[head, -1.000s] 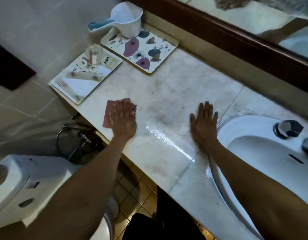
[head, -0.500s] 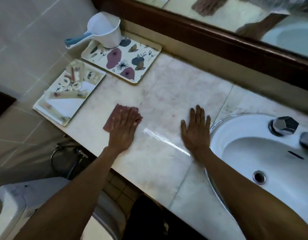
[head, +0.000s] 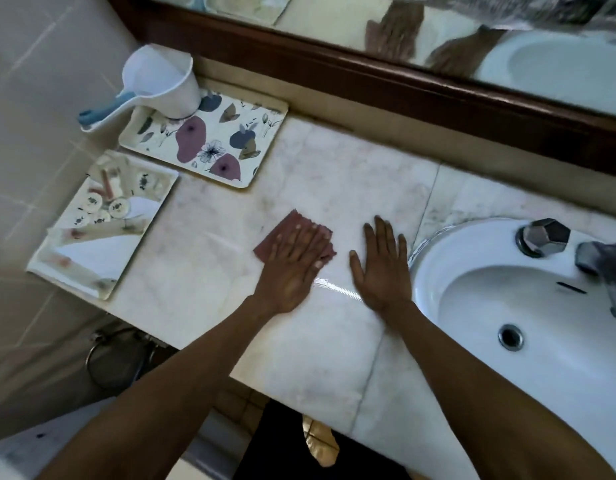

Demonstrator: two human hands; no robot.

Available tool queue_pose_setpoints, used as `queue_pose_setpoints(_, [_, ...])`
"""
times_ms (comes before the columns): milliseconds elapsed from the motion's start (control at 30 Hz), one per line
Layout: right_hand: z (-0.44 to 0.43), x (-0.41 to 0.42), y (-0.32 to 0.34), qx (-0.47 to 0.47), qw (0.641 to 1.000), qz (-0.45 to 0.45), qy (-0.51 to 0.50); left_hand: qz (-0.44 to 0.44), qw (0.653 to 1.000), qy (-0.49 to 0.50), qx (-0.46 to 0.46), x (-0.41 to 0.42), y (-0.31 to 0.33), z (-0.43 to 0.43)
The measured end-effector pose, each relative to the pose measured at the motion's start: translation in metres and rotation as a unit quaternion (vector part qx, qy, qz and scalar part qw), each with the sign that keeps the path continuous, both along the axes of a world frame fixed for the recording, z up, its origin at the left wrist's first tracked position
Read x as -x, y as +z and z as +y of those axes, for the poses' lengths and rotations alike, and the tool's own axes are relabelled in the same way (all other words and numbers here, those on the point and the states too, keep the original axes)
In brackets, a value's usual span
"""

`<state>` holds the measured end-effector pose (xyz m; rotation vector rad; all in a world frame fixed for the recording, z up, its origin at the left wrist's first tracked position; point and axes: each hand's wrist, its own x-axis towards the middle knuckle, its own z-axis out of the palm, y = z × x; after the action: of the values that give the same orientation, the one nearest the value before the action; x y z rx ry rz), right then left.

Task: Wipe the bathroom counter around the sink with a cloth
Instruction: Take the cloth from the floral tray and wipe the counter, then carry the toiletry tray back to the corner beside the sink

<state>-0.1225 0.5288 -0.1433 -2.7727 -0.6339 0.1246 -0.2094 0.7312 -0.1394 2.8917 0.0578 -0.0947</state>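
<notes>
Your left hand [head: 292, 261] has slid the cloth [head: 282, 233] along the counter [head: 351, 188] toward the sink [head: 528, 327] since a second ago, closing the gap with your right hand [head: 381, 268], which has stayed planted just beside the sink's rim. Hand and cloth now sit near the middle of the counter, well apart from the two trays at the far left end.

Your cloth is a dull reddish-brown piece, folded flat, with a pointed corner and a jagged edge showing past your fingers toward the back edge. Your left grip is released: palm and spread fingers press flat on the cloth and pin it to the marble. Your right grip is released too, empty, fingers splayed on bare stone.

A bright wet streak crosses the counter between your wrists. At the back left corner, a white scoop [head: 161, 81] with a blue handle rests on the flowered tray [head: 209, 140]; the other tray [head: 102, 223] lies by the left edge.
</notes>
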Motion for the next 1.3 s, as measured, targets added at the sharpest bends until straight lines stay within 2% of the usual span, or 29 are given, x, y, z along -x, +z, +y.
queue_pose_setpoints(67, [0.0, -0.001, 0.001, 0.001, 1.0, 0.009, -0.002, 0.007, 1.0, -0.025, -0.003, 0.008, 0.002, 0.016])
queue_pose_setpoints(167, [0.001, -0.001, 0.002, 0.005, 1.0, 0.013, -0.004, 0.003, 1.0, 0.006, 0.001, -0.008, 0.003, 0.019])
queue_pose_setpoints(300, [0.009, -0.005, 0.01, 0.004, 0.999, 0.024, -0.027, 0.055, 0.993, 0.07, 0.075, -0.061, 0.011, 0.018])
queue_pose_setpoints(433, [0.036, -0.029, 0.041, 0.008, 0.998, 0.013, -0.058, 0.112, 0.979, 0.06, 0.157, -0.084, 0.03, 0.028])
queue_pose_setpoints(500, [0.059, -0.04, 0.062, -0.011, 0.997, 0.032, -0.075, 0.079, 0.969, 0.056, 0.229, -0.067, 0.048, 0.044])
queue_pose_setpoints(633, [0.122, -0.048, 0.094, -0.08, 0.994, 0.054, -0.06, -0.014, 0.943, 0.153, 0.295, -0.009, 0.074, 0.1])
queue_pose_setpoints(800, [0.223, -0.035, 0.095, -0.068, 0.993, 0.1, -0.006, -0.094, 0.9, 0.302, 0.299, 0.061, 0.092, 0.193])
queue_pose_setpoints(900, [0.284, -0.014, 0.093, -0.068, 0.989, 0.119, 0.062, -0.15, 0.885, 0.377, 0.231, 0.1, 0.097, 0.241])
queue_pose_setpoints(1033, [0.351, 0.012, 0.099, -0.096, 0.978, 0.124, 0.14, -0.173, 0.838, 0.488, 0.172, 0.144, 0.088, 0.297])
queue_pose_setpoints(1167, [0.386, 0.024, 0.09, -0.115, 0.97, 0.133, 0.166, -0.162, 0.764, 0.61, 0.13, 0.177, 0.079, 0.329])
queue_pose_setpoints(1233, [0.398, 0.028, 0.092, -0.117, 0.969, 0.127, 0.176, -0.118, 0.711, 0.661, 0.208, 0.184, 0.077, 0.333])
queue_pose_setpoints(1300, [0.407, 0.032, 0.094, -0.111, 0.969, 0.129, 0.178, -0.081, 0.695, 0.655, 0.285, 0.185, 0.072, 0.331])
